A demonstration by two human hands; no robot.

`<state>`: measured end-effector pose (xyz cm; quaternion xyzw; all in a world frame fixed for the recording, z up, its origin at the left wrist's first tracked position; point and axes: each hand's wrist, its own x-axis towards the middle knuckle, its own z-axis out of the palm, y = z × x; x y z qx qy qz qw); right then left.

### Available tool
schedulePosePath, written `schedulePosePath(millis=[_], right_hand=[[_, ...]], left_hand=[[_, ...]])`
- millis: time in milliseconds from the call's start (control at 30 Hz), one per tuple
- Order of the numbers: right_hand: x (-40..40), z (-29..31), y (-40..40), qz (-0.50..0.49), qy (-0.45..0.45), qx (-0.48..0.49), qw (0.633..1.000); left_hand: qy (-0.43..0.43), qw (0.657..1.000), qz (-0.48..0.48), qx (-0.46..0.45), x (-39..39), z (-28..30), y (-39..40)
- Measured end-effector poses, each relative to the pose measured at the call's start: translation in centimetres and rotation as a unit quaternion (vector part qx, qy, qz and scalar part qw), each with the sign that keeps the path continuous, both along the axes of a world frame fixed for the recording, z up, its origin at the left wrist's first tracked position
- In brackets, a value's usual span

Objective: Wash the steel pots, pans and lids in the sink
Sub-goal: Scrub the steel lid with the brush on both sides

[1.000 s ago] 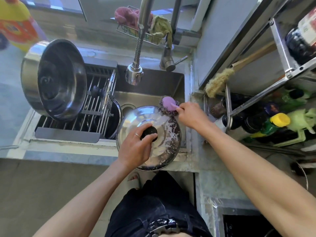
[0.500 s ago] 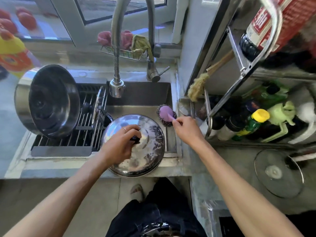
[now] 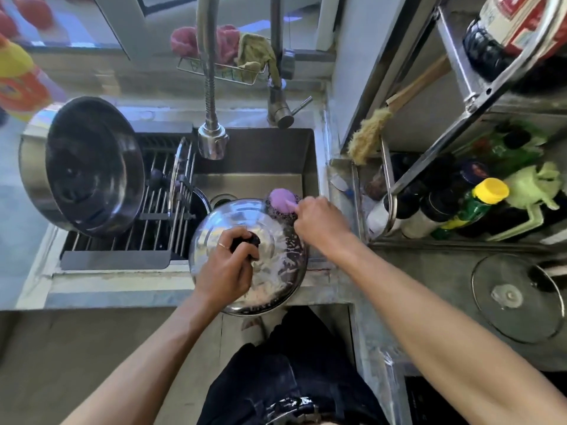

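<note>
A round steel lid (image 3: 277, 259), streaked with soap foam, sits tilted over the front edge of the sink (image 3: 260, 154). My left hand (image 3: 227, 268) grips its black knob. My right hand (image 3: 319, 223) holds a purple-handled wire scrubber (image 3: 282, 201) against the lid's far right rim. A large steel pot (image 3: 79, 167) lies on its side on the drying rack (image 3: 153, 210) at the left. Another lid (image 3: 181, 167) stands upright in the rack beside the sink.
The spring faucet head (image 3: 212, 139) hangs over the sink's back. A glass lid (image 3: 515, 297) lies on the counter at the right. A steel shelf (image 3: 454, 124) with bottles and a brush (image 3: 368, 133) stands right of the sink. Cloths fill a wire basket (image 3: 221, 69) behind.
The scrubber has stayed at the lid's far right rim with small strokes. My left hand has kept its grip on the knob. The head camera tilted up and right.
</note>
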<state>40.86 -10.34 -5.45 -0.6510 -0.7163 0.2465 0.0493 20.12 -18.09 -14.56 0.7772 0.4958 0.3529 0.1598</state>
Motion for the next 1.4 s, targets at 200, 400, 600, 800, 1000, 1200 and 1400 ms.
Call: schedulePosePath(millis=[200,400,600,800,1000,1200,1400], right_hand=[[-0.4,-0.1,-0.5,0.019,-0.013,-0.021,1.0],[-0.9,0.2,-2.2,0.113,-0.021,-0.019,0.993],[-0.1,-0.4,-2.6,0.03,-0.037,0.015,0.999],[-0.2,-0.8,-4.1,-0.007,-0.023,0.041,0.999],[0.0,-0.5,-3.1,-0.028,-0.031,0.003,0.999],[-2.2,1.0,-0.1,0.118,-0.058,-0.041,0.99],[-3.5,1.4,1.3,0.136,-0.084,-0.049,0.986]], left_hand=[[0.003,1.0,-0.003,0.01,0.0,-0.6,-0.3],[0.001,1.0,0.0,0.024,-0.1,-0.7,-0.3],[-0.007,1.0,-0.005,0.024,0.0,-0.9,-0.2],[-0.01,1.0,-0.001,0.022,-0.1,-0.8,-0.2],[-0.007,1.0,-0.003,0.03,0.0,-0.8,-0.1],[-0.009,0.999,0.004,0.033,0.0,-0.7,-0.4],[0.002,0.999,-0.001,0.041,0.1,-0.4,-0.4]])
